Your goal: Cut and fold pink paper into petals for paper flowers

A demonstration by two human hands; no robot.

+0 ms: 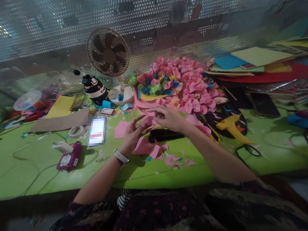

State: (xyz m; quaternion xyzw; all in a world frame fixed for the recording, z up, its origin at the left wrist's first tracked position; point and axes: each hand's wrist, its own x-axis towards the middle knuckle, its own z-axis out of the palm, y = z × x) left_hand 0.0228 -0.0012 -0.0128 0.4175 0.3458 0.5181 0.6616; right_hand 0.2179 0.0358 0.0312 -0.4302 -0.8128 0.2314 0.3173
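Between my two hands is a piece of pink paper (147, 121). My left hand (133, 134), with a white watch on the wrist, has its fingers closed on the paper's lower left side. From the right, my right hand (167, 118) pinches the same paper at its upper edge. Beneath them lie a dark elongated object (166, 134), pink sheets (142, 147) and pink scraps (173, 160). A large heap of folded pink paper pieces (188, 80) stands just beyond my hands, with blue and green ones at its left.
A fan (109, 55) and a dark bottle (94, 89) stand behind. On the green table (185, 177) are a lit phone (96, 130), a purple power socket (70, 157), a yellow glue gun (232, 127), a dark phone (264, 104) and stacked coloured sheets (261, 55).
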